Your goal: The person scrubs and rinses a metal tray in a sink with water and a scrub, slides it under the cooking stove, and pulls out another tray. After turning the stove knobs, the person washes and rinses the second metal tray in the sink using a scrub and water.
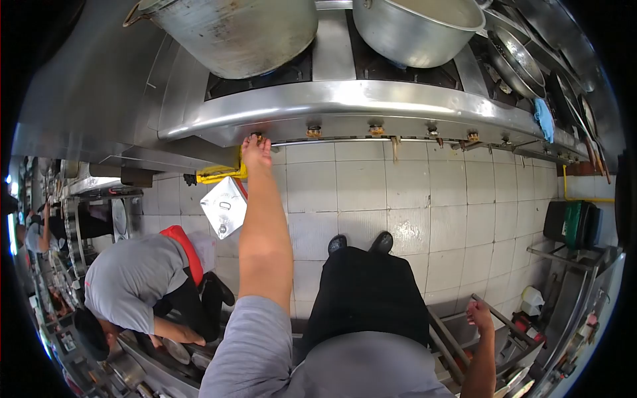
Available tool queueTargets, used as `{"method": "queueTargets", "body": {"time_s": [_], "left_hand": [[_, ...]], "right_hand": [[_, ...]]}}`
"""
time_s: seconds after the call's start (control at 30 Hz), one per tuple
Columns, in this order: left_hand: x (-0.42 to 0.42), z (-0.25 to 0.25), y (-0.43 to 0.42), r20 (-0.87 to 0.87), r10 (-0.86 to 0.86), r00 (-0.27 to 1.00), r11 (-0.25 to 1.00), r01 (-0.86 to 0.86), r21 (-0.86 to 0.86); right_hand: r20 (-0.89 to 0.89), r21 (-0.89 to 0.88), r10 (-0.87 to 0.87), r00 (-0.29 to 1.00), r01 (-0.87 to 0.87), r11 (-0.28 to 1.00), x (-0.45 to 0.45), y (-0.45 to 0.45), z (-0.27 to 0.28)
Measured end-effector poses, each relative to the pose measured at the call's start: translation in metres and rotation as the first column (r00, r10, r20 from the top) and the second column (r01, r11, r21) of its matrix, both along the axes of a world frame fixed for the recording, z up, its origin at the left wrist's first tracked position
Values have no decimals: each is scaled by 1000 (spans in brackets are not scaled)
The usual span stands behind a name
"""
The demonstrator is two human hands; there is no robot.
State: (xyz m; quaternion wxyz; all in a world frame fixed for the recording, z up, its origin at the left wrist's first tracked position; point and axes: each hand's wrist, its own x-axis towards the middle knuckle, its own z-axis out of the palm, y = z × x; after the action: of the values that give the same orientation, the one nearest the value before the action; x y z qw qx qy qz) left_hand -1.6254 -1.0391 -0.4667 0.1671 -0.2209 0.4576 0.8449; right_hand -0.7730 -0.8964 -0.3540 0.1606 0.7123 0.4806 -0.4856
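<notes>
My left hand (pixel 256 154) reaches forward to the front panel of the stove (pixel 345 99), its fingers closed around a stove knob (pixel 257 136) at the left end of the row. The fingers cover much of that knob. Above it, a large dented stockpot (pixel 252 33) stands on a burner. To the right of that pot is a wide aluminium pot (pixel 424 33) on another burner. Down at my right side, my right hand (pixel 479 314) hangs with curled fingers beside a metal rail (pixel 507 322); nothing shows in it.
A co-worker (pixel 139 278) in a grey shirt bends low at the left. A square metal can (pixel 224 207) stands on the tiled floor (pixel 358 189) near a yellow object (pixel 222 174). Several pans (pixel 517 63) and a blue cloth (pixel 544 119) are at the stove's right end.
</notes>
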Motion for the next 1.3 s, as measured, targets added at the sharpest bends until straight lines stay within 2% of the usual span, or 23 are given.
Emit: {"method": "queueTargets", "body": {"time_s": [0.13,0.23,0.33,0.5,0.73,1.03,1.1,1.3], "left_hand": [[2,4,1,-13,-8,1000,999,7,-36],[0,1,1,-27,-23,999,997,21,-69],[1,1,3,-26,-11,1000,994,8,-110],[6,8,5,-46,-9,999,986,2,-164],[4,5,5,-59,38,998,992,-45,-116],[3,1,7,-107,50,993,983,-68,-170],[4,5,6,-77,66,995,992,-74,-106],[3,8,2,-30,84,996,994,-86,-69]], "right_hand": [[-27,-65,-60,998,58,996,27,-13,-14],[-72,-38,-127,989,124,992,36,-29,-14],[-24,-57,-130,991,128,990,40,-37,-15],[-50,-46,-160,986,158,986,53,-47,-15],[-40,-32,-177,983,176,984,54,-50,-13],[-31,-27,-207,978,206,978,49,-52,-11],[-27,-32,-210,977,209,977,49,-52,-10],[-32,-41,-206,978,205,978,49,-50,-13]]}}
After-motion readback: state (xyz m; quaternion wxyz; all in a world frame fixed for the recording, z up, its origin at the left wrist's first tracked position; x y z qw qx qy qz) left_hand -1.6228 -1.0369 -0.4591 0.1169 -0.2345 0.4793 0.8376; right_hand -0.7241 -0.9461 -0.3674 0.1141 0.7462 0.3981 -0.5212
